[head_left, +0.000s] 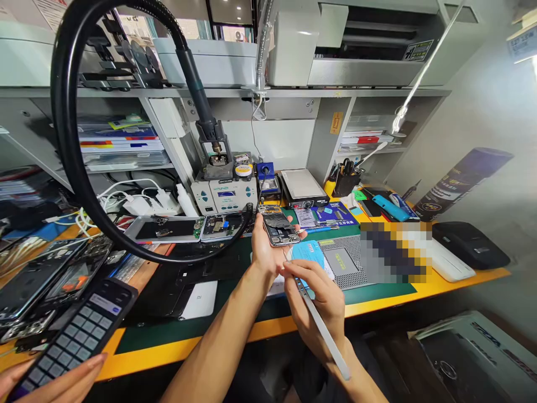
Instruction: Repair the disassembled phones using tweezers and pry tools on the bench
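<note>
At the near left edge another person's hand (pixel 54 380) holds a phone showing a calculator (pixel 79 330), apart from the work at the middle. There the person's left hand (pixel 266 254) is closed around an opened phone (pixel 279 226), back cover off and boards showing, held up off the mat with its far end tilted away. Just right of it and nearer, the right hand (pixel 321 305) pinches a slim white tool (pixel 323 330) like a pen, its tip reaching toward the near end of the phone; whether the tip touches the phone cannot be told. The two hands sit close together, nearly touching. To do this step well, I judge the left hand should brace the phone firmly by its edges, and the right should work the tip in with light pressure, keeping it shallow so it clears the exposed cables and boards. Below the hands a green mat (pixel 377 294) covers a yellow bench (pixel 461 280) crowded with things: opened phones (pixel 46 280) at the left, a white box (pixel 199 299) near the middle, a blue card (pixel 310 254) and a grey perforated pad (pixel 342 260) under the right hand, a black case (pixel 470 243) far right. At the back stands a hot-air station (pixel 224 193) whose black hose (pixel 67 129) loops wide over the left half of the bench, under grey shelves (pixel 293 92) with stacked papers.
</note>
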Demonstrator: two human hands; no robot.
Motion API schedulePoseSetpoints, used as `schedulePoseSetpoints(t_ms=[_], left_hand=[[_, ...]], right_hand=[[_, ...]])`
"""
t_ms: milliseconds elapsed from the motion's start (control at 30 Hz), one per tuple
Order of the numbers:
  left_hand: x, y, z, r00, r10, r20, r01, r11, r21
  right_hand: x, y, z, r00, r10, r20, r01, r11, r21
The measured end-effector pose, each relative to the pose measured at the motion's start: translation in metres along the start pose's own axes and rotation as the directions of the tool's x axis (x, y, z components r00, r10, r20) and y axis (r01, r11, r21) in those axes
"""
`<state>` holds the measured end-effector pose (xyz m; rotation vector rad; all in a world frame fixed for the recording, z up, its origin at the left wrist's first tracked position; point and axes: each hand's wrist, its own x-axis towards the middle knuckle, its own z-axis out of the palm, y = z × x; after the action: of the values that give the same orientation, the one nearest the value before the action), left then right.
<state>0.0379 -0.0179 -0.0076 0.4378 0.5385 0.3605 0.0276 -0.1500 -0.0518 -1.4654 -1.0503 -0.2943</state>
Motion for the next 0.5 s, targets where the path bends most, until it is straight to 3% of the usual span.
schedulePoseSetpoints(t_ms=[267, 433, 500], left_hand=[[0.002, 0.000, -0.006, 0.999, 0.020, 0.035, -0.022, 0.997, 0.070], [0.015, -0.010, -0.007, 0.993, 0.099, 0.071, -0.107, 0.987, 0.121], [0.013, -0.007, -0.017, 0.984, 0.165, 0.069, -0.174, 0.971, 0.164]], right_hand=[[0.005, 0.002, -0.004, 0.997, 0.055, 0.052, -0.060, 0.993, 0.102], [0.005, 0.004, -0.005, 0.997, 0.050, 0.067, -0.056, 0.993, 0.100], [0.005, 0.006, -0.005, 0.996, 0.052, 0.074, -0.060, 0.992, 0.111]])
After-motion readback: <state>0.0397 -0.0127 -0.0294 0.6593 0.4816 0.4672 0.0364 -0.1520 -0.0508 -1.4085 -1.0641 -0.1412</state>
